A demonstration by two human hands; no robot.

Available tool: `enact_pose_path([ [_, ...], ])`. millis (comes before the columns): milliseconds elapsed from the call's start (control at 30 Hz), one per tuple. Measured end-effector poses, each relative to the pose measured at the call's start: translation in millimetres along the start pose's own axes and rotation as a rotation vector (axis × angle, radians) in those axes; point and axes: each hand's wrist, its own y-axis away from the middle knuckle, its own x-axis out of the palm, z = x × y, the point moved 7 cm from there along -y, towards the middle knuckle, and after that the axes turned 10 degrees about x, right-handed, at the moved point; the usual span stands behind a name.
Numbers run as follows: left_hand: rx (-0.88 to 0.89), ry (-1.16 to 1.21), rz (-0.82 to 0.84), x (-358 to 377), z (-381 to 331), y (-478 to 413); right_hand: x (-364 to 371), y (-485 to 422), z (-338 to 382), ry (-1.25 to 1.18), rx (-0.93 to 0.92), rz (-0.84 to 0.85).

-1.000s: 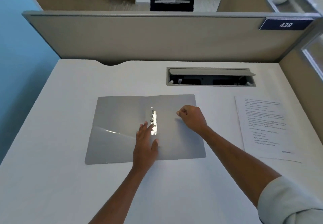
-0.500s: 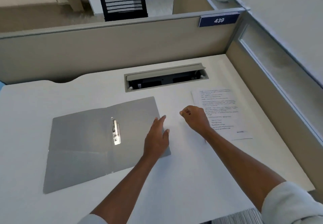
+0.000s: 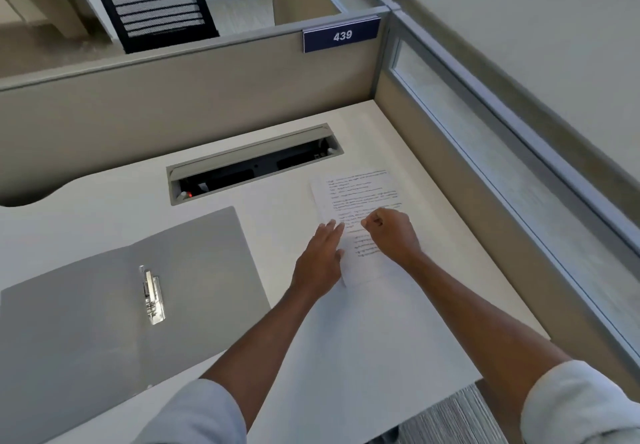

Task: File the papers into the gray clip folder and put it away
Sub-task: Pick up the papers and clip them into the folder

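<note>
The gray clip folder point(image 3: 194, 270) lies open and flat on the white desk point(image 3: 363, 357), its metal clip point(image 3: 152, 296) along the spine. To its right lie the printed papers point(image 3: 360, 194). My left hand point(image 3: 320, 260) rests flat with fingers apart at the papers' left edge. My right hand point(image 3: 391, 234) sits on the middle of the papers, fingers curled in a loose fist; whether it pinches a sheet is not visible.
An open cable hatch point(image 3: 252, 163) is sunk into the desk behind the folder and papers. Beige partitions point(image 3: 173, 104) close the back and right sides, with a blue 439 sign point(image 3: 341, 35). The desk's front right corner ends near carpet point(image 3: 450, 419).
Both hands have left the folder and moved right onto the papers. The view has swung right, so the folder now sits at the left.
</note>
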Motion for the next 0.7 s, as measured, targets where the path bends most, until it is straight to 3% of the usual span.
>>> enact_pose_path([
  [233,0.140,-0.241,0.144,39,-8,-18,-13,-13,-38,0.047,0.036,0.014],
  [467,0.116,-0.377,0.246,65,0,-15,-5,-15,-57,0.076,0.001,0.047],
  [700,0.117,-0.461,0.258,71,2,-12,2,3,-75,0.242,-0.002,-0.146],
])
